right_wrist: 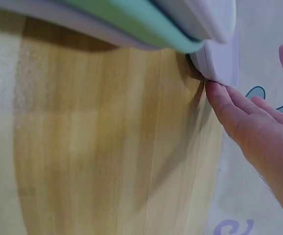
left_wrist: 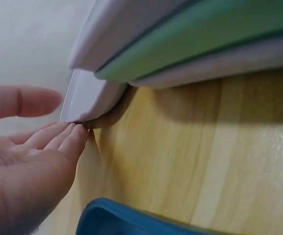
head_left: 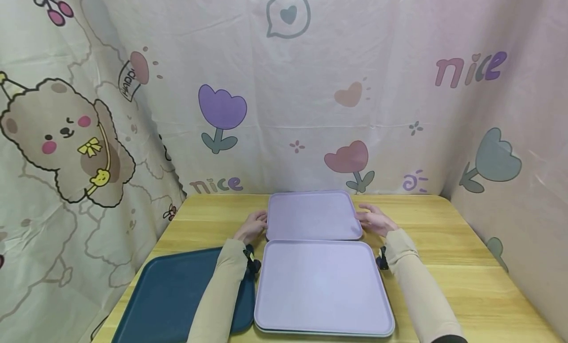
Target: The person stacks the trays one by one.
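A light purple tray [head_left: 315, 216] lies at the back of the table against the curtain. My left hand [head_left: 252, 226] is at its left edge; in the left wrist view its extended fingertips [left_wrist: 77, 134] touch the tray's lower edge, thumb held apart. At the right edge my right hand [head_left: 375, 220] touches the same tray with straight fingertips [right_wrist: 219, 95], its thumb also away from it. Nearer me, between the forearms, sits a stack of trays with a light purple tray [head_left: 324, 286] on top. Beneath that, the wrist views show a green tray [left_wrist: 219, 41] and another purple one.
A dark blue tray [head_left: 173, 293] lies on the left of the wooden table [head_left: 470, 284], partly under the left forearm. Printed curtains [head_left: 284, 86] hang behind the table and along both sides.
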### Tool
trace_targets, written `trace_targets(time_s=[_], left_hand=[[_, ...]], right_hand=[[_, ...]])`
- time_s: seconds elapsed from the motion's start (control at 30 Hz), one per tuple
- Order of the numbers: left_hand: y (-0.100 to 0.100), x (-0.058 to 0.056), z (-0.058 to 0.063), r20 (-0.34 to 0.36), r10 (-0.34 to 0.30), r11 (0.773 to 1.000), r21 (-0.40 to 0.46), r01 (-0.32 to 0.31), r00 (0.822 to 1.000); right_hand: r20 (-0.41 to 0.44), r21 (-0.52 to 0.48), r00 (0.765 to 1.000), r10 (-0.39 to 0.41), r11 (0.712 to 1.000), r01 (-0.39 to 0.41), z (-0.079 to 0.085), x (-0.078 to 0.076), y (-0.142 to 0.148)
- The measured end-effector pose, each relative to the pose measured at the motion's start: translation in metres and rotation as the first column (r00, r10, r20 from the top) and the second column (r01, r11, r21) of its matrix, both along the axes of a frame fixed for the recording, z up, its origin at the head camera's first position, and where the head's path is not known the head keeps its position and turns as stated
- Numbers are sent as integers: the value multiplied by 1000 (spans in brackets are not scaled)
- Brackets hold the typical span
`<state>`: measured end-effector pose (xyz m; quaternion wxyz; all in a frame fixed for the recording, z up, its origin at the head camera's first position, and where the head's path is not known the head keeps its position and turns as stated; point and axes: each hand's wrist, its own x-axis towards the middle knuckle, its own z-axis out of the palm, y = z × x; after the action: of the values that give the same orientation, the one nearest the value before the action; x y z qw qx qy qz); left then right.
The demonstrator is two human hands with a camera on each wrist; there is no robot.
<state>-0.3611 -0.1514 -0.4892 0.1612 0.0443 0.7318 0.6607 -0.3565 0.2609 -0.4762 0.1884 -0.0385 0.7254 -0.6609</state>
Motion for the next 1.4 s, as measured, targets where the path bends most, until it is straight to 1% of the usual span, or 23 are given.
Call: trace_targets(time_s=[0.1,0.2,0.27,0.37,0.47,0.57,0.67,0.8,0.93,1.03,1.1,1.2,1.3,1.4], left_hand=[[-2,3,-1,6,-32,996,89,32,999],[-3,5,-1,13,-63,981,182,60,998],[-3,6,-1,17,-80,971,228,74,997],[-4,6,-2,28,-91,959,271,80,995],[-6,5,-2,29,-86,954,291,74,996],[-9,3,-3,14,-86,952,296,78,996],[-12,3,-3,10,-100,950,298,92,995],[-16,5,-1,9,-108,946,308,100,994],[-20,9,1,-16,-95,943,320,96,995],[-21,13,3,-30,-87,943,320,92,996],[-22,16,4,-33,-80,947,310,86,996],[-21,22,6,-25,-42,959,279,47,999],[-19,27,8,-19,2,970,242,2,1000],[-16,33,10,-8,50,971,234,-47,999]], right_hand=[[-7,-3,1000,-6,1000,6,-1,0,1],[-9,-4,1000,-16,1000,15,-2,1,3],[-5,-3,1000,-23,1000,23,-3,2,4],[-4,-3,999,-38,999,38,-4,4,5],[-16,-34,999,-50,998,49,-3,5,6],[-26,-79,998,-53,996,51,-1,6,7],[-33,-98,996,-80,992,76,1,8,8],[-68,-63,990,-121,991,117,5,12,8],[-99,-26,986,-133,991,131,9,17,7],[-108,-21,982,-152,988,151,11,21,6],[-118,-24,979,-167,986,166,13,25,5],[-137,-16,969,-203,979,203,17,31,4],[-151,21,961,-233,971,238,21,38,3],[-154,45,954,-256,963,265,22,44,2]])
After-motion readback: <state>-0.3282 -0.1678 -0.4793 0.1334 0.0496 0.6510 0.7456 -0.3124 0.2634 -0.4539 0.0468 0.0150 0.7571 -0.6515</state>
